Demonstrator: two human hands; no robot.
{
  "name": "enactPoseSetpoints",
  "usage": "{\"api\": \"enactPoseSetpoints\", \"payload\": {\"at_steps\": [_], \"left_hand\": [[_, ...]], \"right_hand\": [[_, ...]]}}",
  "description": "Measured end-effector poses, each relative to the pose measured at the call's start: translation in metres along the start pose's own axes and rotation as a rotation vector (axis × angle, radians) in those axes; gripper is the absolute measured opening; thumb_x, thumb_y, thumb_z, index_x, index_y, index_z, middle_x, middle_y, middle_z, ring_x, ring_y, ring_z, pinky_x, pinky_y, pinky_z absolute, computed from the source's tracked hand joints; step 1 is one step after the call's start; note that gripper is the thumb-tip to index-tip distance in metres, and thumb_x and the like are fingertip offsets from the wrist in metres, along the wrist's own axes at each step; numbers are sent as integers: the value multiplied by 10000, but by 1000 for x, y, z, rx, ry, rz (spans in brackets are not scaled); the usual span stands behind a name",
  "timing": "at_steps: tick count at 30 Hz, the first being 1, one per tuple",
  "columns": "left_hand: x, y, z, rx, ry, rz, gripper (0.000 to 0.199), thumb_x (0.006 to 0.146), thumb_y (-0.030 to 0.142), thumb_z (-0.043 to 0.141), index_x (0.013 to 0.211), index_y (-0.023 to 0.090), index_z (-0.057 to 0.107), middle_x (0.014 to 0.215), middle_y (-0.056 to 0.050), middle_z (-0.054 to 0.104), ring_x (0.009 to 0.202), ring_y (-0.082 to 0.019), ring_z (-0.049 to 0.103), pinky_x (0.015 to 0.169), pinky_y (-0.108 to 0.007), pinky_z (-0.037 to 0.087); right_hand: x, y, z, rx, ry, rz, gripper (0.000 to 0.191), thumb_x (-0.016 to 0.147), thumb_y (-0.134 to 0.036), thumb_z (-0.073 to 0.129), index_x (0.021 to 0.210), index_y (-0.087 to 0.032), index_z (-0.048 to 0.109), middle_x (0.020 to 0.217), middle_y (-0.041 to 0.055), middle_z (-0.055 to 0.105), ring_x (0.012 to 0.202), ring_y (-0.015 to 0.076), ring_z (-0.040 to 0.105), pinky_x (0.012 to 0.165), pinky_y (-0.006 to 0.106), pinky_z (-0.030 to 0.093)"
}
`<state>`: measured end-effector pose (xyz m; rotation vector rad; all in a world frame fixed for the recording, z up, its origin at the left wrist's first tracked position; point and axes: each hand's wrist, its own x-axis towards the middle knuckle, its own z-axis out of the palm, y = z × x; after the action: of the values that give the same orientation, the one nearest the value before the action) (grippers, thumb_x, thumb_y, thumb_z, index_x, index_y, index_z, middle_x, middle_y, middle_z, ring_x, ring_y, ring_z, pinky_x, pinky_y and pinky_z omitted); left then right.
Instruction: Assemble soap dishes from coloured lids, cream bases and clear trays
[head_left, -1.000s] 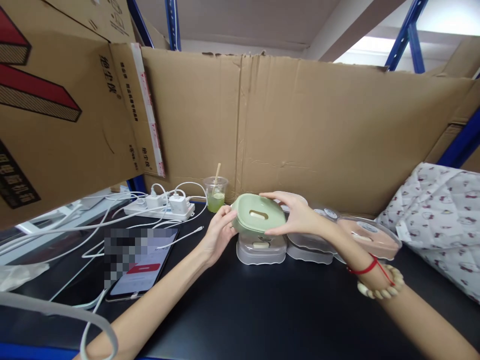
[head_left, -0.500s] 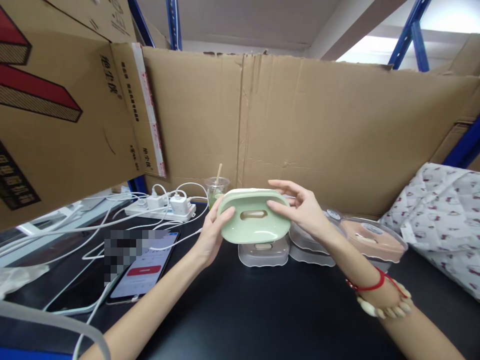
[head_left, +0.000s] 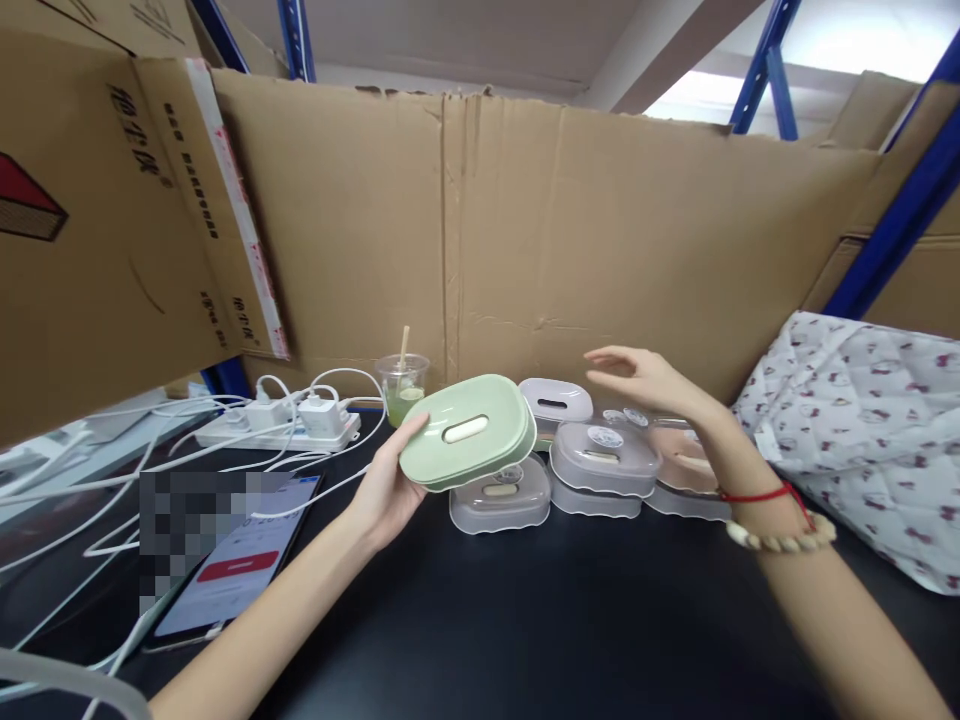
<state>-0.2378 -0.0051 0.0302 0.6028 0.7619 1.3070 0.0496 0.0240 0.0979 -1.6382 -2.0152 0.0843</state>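
My left hand [head_left: 394, 480] grips a light green oval soap dish [head_left: 454, 445] by its left end, thumb on top and fingers underneath. The dish is tilted, and a pale bar shows in its slot. My right hand [head_left: 637, 380] is raised with fingers stretched out, holding nothing, apart from the dish. Beneath and behind the held dish lies a clear-covered soap dish [head_left: 499, 508]. More clear-covered dishes [head_left: 604, 455] are stacked to its right. A white slotted oval piece [head_left: 556, 398] lies behind them, and a pinkish dish [head_left: 681, 455] is partly behind my right arm.
A clear cup [head_left: 403, 385] with a straw and green drink stands at the back. On the left are a power strip [head_left: 277, 428], white cables and a lit phone [head_left: 240, 570]. A patterned quilted cloth [head_left: 862, 440] lies at right. Cardboard [head_left: 337, 230] walls the back.
My right hand has let go of the green soap dish and moved right. The left hand has turned the dish to a tilt. The view has swung right, uncovering the white piece behind.
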Motion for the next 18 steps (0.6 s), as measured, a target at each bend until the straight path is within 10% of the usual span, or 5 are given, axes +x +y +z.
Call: {"api": "enactPoseSetpoints", "payload": {"at_steps": [4,10,18], "left_hand": [[0,-2,2,-9,0,-98,457,863,104,459,1319,83,462,867,-89,719,597,-145,669,544,-202,553],[1,-2,2,-19,-30,-148,480,904,145,423,1373,49,381,855,-103,719,561,-153,666,518,-215,554],[3,-13,-3,-14,-182,-161,309,912,218,466,1179,119,584,936,-84,714,752,-148,692,713,-210,558]], "right_hand": [[16,53,-10,-272,-314,149,553,564,-316,709,1102,-197,653,1224,147,591,1126,364,552,923,538,454],[18,66,9,-305,-505,203,669,413,-215,751,1075,-202,660,1106,128,651,958,319,639,691,406,546],[35,24,-24,-490,-151,82,1065,496,-392,761,1442,-140,343,1264,247,460,1184,473,411,940,645,325]]}}
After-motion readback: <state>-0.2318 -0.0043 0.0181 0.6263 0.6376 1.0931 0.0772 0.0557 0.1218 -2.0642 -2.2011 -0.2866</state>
